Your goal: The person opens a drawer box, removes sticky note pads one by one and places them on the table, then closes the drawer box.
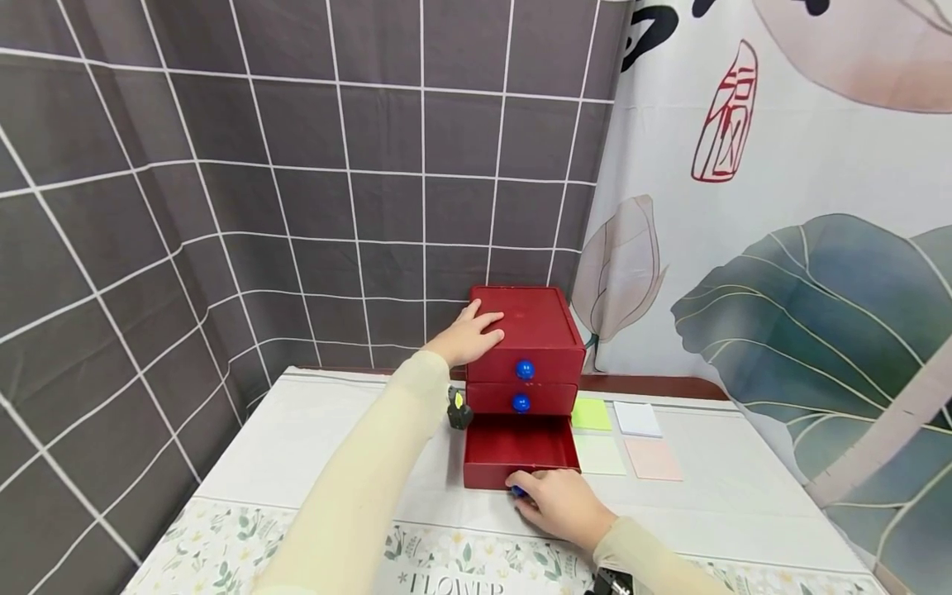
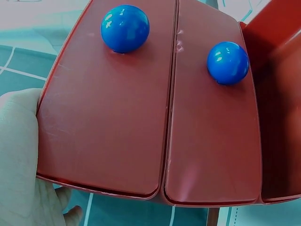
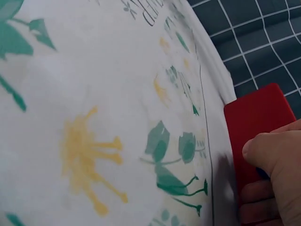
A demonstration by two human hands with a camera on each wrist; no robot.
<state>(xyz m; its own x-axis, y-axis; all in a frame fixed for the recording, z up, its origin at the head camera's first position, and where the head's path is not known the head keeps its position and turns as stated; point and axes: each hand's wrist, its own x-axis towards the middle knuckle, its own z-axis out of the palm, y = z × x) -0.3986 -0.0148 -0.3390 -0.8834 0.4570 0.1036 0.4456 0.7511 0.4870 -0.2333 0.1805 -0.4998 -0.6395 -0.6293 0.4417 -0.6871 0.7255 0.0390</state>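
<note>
A small red drawer cabinet (image 1: 531, 318) stands against the back of the table. Its bottom drawer (image 1: 521, 446) is pulled out, and the part of its inside that shows is bare. The two upper drawers with blue knobs (image 2: 125, 29) are closed. My left hand (image 1: 467, 337) rests on the cabinet's top left edge, fingers spread; in the left wrist view part of it shows beside the upper drawer front. At the front of the bottom drawer, my right hand (image 1: 558, 502) pinches the blue knob (image 1: 518, 491), mostly hidden by the fingers. The right wrist view shows that hand against the red drawer front (image 3: 254, 117).
Sticky note pads lie right of the cabinet: bright green (image 1: 591, 414), pale green (image 1: 601, 455), white (image 1: 637, 419) and pink (image 1: 653, 459). A flowered cloth (image 1: 446, 541) covers the table's front. Dark gridded fabric (image 1: 379, 207) hangs behind and at the left.
</note>
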